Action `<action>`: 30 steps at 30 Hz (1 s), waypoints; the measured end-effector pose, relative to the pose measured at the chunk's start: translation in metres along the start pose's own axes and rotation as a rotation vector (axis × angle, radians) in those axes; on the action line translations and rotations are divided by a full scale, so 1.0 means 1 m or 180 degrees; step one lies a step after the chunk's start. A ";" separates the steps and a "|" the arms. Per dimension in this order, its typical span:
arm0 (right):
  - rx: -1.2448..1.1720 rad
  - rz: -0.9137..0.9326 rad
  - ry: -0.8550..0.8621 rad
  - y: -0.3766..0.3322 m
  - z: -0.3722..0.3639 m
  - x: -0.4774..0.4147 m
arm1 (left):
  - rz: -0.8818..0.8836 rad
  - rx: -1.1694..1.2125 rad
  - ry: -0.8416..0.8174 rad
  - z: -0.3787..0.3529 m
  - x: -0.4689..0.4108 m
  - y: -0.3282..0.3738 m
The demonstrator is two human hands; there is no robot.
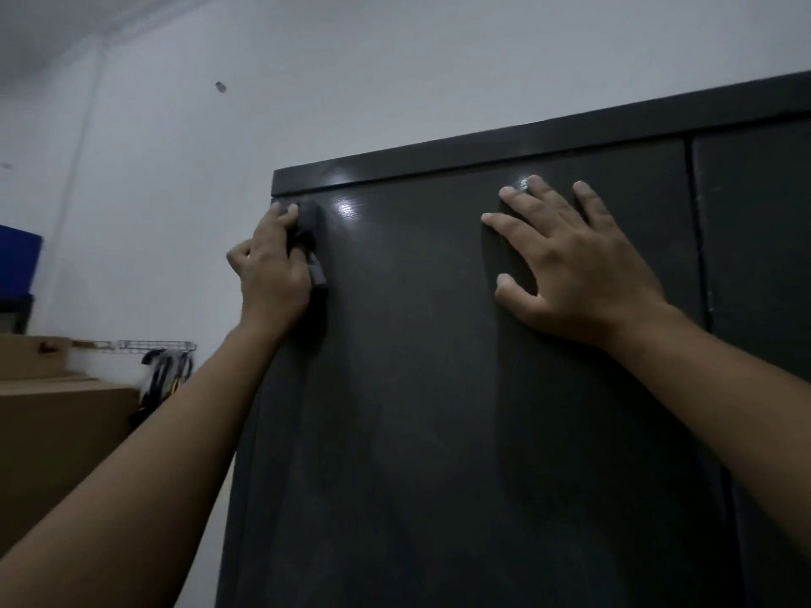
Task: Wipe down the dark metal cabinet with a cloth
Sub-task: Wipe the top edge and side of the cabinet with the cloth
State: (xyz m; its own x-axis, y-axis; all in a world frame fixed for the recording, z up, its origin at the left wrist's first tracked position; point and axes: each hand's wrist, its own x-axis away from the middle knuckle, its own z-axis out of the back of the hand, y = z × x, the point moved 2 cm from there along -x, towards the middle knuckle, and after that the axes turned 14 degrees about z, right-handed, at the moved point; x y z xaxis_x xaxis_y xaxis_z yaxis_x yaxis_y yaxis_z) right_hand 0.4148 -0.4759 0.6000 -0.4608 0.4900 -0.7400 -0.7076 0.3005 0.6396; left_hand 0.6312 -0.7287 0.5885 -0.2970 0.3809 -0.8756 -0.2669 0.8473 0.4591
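dark metal cabinet (439, 388): big, hard, smooth, looks heavy | right hand (570, 274): flat on its door, fingers spread, holds nothing | left hand (272, 274): grips cloth (309, 230) at door's top left corner | cloth: soft, light, best held bunched

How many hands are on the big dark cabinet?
2. The left hand holds the cloth at the top left of the cabinet; the right hand lies flat further right.
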 end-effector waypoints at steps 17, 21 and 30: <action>0.0044 0.0425 -0.0216 -0.006 0.001 0.000 | 0.0226 -0.0043 0.0167 0.017 0.038 -0.020; 0.0049 0.0404 -0.0173 -0.006 0.000 0.000 | 0.0379 0.0049 0.0264 0.019 -0.020 -0.009; 0.0091 0.0409 -0.0051 -0.006 -0.001 0.001 | -0.0082 -0.0053 0.0369 -0.002 -0.007 -0.005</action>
State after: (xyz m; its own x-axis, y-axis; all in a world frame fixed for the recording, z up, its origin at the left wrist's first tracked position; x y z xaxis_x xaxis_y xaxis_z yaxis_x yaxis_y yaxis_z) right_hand 0.4182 -0.4778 0.5951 -0.5378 0.5389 -0.6483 -0.6276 0.2576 0.7347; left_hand 0.6331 -0.7364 0.5925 -0.3938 0.3129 -0.8643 -0.2907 0.8496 0.4401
